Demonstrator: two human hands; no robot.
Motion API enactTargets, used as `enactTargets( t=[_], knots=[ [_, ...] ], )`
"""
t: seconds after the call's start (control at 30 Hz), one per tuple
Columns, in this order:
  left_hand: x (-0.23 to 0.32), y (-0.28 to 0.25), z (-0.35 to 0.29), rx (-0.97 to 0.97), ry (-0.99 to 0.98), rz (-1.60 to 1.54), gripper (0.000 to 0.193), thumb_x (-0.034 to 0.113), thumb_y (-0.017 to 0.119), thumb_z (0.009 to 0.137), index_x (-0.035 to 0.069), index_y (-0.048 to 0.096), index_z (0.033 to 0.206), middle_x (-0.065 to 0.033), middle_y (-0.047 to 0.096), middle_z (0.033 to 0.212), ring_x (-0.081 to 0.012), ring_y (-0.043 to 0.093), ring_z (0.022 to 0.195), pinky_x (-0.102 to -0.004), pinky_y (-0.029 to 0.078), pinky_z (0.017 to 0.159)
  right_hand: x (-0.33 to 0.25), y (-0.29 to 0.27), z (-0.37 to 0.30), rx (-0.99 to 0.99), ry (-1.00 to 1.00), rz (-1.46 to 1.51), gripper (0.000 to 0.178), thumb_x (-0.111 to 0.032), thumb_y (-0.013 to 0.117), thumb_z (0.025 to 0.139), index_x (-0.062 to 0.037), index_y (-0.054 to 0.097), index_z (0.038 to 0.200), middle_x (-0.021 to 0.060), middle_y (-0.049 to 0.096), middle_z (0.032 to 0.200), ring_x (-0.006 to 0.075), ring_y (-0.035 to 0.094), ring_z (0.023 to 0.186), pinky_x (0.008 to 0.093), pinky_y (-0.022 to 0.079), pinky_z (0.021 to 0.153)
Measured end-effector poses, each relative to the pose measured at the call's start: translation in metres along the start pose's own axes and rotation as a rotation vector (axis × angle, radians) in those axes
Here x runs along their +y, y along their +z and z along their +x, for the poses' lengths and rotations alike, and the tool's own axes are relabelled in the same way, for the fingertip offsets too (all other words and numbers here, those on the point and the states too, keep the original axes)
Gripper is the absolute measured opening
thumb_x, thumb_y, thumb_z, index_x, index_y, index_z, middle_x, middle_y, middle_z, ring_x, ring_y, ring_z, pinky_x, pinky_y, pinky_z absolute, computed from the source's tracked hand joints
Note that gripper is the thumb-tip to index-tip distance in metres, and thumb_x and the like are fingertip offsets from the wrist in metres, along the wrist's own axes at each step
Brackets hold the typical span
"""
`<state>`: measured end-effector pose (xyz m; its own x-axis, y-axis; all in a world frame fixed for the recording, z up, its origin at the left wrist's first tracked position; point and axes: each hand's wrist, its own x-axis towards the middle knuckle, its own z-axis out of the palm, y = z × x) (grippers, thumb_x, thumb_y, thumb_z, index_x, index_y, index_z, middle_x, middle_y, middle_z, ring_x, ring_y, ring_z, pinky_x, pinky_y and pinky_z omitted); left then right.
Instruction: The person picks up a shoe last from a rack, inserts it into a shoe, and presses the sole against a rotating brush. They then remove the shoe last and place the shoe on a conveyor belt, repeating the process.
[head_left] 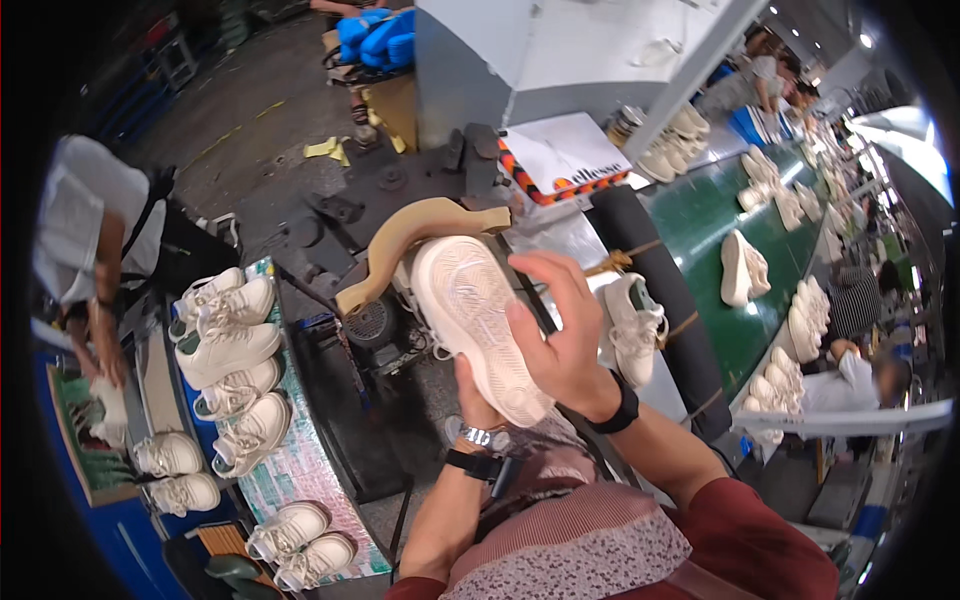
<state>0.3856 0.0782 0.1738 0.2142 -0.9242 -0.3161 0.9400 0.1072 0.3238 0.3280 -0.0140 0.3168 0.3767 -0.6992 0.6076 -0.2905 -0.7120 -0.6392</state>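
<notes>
A cream sneaker (478,310) is tilted in front of me with its textured sole turned up toward me. My left hand (474,394) grips it from below at the left side of the heel half; most of its fingers are hidden behind the shoe. On the other side, my right hand (568,330) has its fingers spread, the thumb reaching over the sole's right edge. Whether that thumb touches the sole I cannot tell. Right behind the toe curves a tan padded arch (405,235) on a dark machine (375,325).
To the left, several cream sneakers (235,355) line a worn bench (325,480). A person (110,230) works beyond it. On my right, a single sneaker (632,330) lies beside a dark roller (655,290) and a green conveyor (690,230) bearing more shoes. A shoebox (565,150) sits ahead.
</notes>
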Motion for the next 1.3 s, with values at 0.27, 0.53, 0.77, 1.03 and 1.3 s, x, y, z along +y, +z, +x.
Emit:
enactTargets(
  t=[0.27,0.53,0.77,1.03,1.3],
  knots=[
    [-0.008,-0.017,0.004,-0.059,0.06,-0.104,0.085,0.067,0.044,0.096,0.005,0.032,0.153,-0.0174,0.047,0.148,-0.0339,0.051,0.131,-0.0458,0.043,0.11,-0.012,0.085,0.151,-0.992,0.169,-0.564,0.054,-0.051,0.065,0.081,0.0011,0.074,0.092,0.018,0.071,0.091,0.0283,0.069,0.084,0.0363,0.052,0.074],
    [-0.026,-0.049,-0.024,0.031,-0.062,-0.035,0.078,0.056,0.049,0.098,0.002,0.033,0.152,-0.0179,0.049,0.146,-0.0329,0.055,0.127,-0.0443,0.046,0.108,0.005,0.101,0.114,-1.648,-0.003,-0.571,0.057,-0.046,0.067,0.081,-0.0045,0.068,0.12,0.0321,0.052,0.134,0.0357,0.059,0.12,0.0408,0.046,0.099],
    [0.028,-0.107,-0.091,-0.172,-0.338,0.844,0.052,0.017,0.074,0.085,-0.007,0.058,0.129,-0.0084,0.067,0.118,-0.0168,0.064,0.103,-0.0312,0.051,0.091,0.066,-0.006,-0.048,-0.793,0.786,0.786,0.08,-0.045,0.066,0.093,0.0046,0.035,0.148,0.0216,0.052,0.142,0.0283,0.055,0.126,0.0388,0.045,0.107],
    [0.073,-0.128,-0.131,0.08,-0.233,1.89,0.066,0.03,0.092,0.062,-0.007,0.065,0.11,-0.0144,0.073,0.1,-0.0215,0.07,0.091,-0.0352,0.054,0.083,0.039,0.046,-0.068,-0.577,0.942,1.345,0.082,-0.019,0.074,0.084,-0.0083,0.028,0.152,0.0128,0.045,0.144,0.0228,0.047,0.129,0.0426,0.042,0.108],
    [-0.072,-0.006,0.05,0.281,0.352,2.05,0.083,0.04,0.087,0.068,-0.001,0.05,0.131,-0.0271,0.067,0.113,-0.0454,0.065,0.102,-0.0495,0.052,0.088,0.095,-0.171,-0.193,-0.109,0.689,0.594,0.119,-0.027,0.085,0.074,0.0031,0.005,0.157,0.021,0.032,0.152,0.0274,0.032,0.142,0.0373,0.025,0.118]
  ],
)
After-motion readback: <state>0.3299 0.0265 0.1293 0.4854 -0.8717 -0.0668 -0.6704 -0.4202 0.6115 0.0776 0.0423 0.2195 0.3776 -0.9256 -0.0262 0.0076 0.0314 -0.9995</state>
